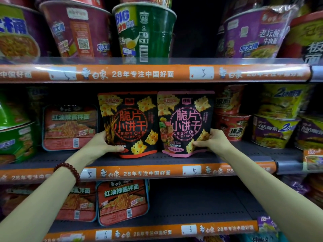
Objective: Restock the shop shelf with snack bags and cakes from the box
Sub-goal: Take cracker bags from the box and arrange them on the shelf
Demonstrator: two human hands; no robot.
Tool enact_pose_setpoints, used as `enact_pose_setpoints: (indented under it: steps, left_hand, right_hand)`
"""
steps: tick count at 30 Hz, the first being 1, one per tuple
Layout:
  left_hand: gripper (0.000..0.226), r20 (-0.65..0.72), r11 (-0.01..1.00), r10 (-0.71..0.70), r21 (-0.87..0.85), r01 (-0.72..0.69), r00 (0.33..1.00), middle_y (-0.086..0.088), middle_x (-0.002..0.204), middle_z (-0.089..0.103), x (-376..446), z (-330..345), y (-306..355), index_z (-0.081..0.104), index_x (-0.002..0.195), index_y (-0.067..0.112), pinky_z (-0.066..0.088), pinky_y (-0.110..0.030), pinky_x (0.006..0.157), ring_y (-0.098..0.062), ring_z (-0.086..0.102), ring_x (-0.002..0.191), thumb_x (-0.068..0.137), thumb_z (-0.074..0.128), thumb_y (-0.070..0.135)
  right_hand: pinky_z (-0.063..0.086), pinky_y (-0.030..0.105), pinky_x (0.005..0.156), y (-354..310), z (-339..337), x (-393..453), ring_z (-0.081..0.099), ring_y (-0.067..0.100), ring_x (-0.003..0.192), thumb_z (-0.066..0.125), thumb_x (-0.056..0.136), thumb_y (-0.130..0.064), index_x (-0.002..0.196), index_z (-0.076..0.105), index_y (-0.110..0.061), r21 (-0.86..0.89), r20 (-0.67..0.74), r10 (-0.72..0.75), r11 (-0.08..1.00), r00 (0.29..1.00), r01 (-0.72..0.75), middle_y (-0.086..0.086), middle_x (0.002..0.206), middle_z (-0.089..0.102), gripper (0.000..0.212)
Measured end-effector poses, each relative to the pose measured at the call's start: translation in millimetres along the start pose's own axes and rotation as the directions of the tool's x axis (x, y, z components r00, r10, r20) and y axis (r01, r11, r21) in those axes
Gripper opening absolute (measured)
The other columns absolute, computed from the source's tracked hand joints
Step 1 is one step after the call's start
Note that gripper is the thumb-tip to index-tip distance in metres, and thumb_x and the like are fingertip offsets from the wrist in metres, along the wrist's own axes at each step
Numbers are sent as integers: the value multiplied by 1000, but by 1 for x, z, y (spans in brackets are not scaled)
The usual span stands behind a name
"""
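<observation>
Both hands grip snack bags on the middle shelf [227,157]. Left hand [101,144] pinches lower left corner of the red-trim biscuit bag [128,124], thumb on front near bottom edge, fingers curled behind. Right hand [213,140] pinches lower right corner of the pink-trim biscuit bag [185,123] the same way. Bags stand upright, side by side, edges touching, bottoms on the shelf, between the two grips. Red bead bracelet [69,169] on left wrist. Flat noodle tray [70,127] just left of the bags, red noodle cups [230,119] just right. Upper shelf farther up holds big noodle tubs, green tub [145,30] above the bags.
</observation>
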State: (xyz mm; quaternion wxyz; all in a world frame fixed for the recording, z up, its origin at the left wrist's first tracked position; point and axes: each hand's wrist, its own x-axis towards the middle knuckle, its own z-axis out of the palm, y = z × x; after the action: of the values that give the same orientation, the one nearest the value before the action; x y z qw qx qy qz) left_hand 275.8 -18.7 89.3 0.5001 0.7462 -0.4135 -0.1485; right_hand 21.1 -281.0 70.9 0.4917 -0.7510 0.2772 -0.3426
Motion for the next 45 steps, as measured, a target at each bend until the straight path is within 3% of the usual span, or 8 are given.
enact_pose_setpoints:
  steps: [7, 18, 21, 25, 29, 34, 39, 45]
  left_hand:
    - [71, -21, 1000, -23, -22, 23, 1000, 15, 103, 56, 5, 4, -5, 46, 129, 18, 38, -34, 102, -13, 51, 105, 67, 82, 10]
    - [91, -66, 1000, 6, 8, -6, 998, -6, 138, 49, 0, 11, 1, 31, 142, 16, 34, -36, 107, -15, 46, 117, 68, 82, 12]
    - [89, -85, 999, 8, 54, -4, 996, -7, 139, 48, -1, 9, -2, 33, 141, 15, 34, -36, 106, -21, 45, 125, 68, 83, 15]
    - [80, -127, 980, 25, 201, 1, 992, -9, 138, 49, -3, 8, -4, 37, 139, 13, 37, -38, 104, -26, 44, 129, 72, 80, 21]
    - [70, -234, 945, 25, 324, 53, 972, -14, 125, 57, -11, 8, 0, 42, 135, 9, 45, -38, 87, -31, 55, 114, 77, 76, 28]
    - [58, -370, 885, 81, 454, 105, 925, -17, 118, 61, -26, 12, 9, 48, 128, 6, 47, -38, 81, -33, 59, 104, 80, 73, 28]
    - [46, -252, 813, 260, 578, -70, 932, -12, 110, 61, -45, 38, 37, 54, 119, 8, 50, -38, 87, -29, 59, 103, 81, 72, 26]
    - [32, 11, 744, 383, 590, -315, 924, -3, 106, 60, -62, 108, 80, 61, 111, 14, 49, -31, 83, -19, 59, 95, 83, 69, 29]
  right_hand:
    - [53, 43, 92, -6, 9, -4, 69, 21, 94, 83, 65, -2, 89, 68, -18, 7, 24, 20, 1000, 1000, -20, 3, 95, 74, 33]
    - [52, 37, 92, -15, 6, -14, 68, 21, 97, 83, 67, -4, 94, 60, -19, 89, 58, 73, 993, 996, -78, 5, 98, 72, 39]
    - [51, 44, 96, -11, 2, -14, 69, 23, 97, 87, 62, -12, 100, 62, -17, 49, 40, 85, 995, 996, -87, 7, 99, 74, 47]
    - [50, 40, 96, -12, -3, -20, 66, 22, 101, 88, 60, -33, 128, 51, -8, -108, -5, 92, 990, 996, -92, 6, 99, 73, 81]
    - [45, 30, 83, -15, -9, -29, 63, 20, 94, 79, 75, -28, 122, 56, -9, -297, -78, 5, 954, 997, -28, 4, 87, 72, 56]
    - [46, 31, 87, -20, -16, -41, 64, 19, 95, 78, 76, -30, 113, 60, -13, -381, -92, -48, 924, 995, 10, 4, 92, 74, 44]
    - [50, 29, 86, -27, -25, -63, 65, 15, 86, 77, 76, -24, 103, 66, -12, -441, -15, -138, 890, 990, 118, 6, 90, 74, 31]
    - [43, 8, 63, -19, -56, -96, 64, 9, 79, 76, 77, -25, 92, 71, -16, -462, 9, -140, 877, 990, 128, 0, 84, 70, 18]
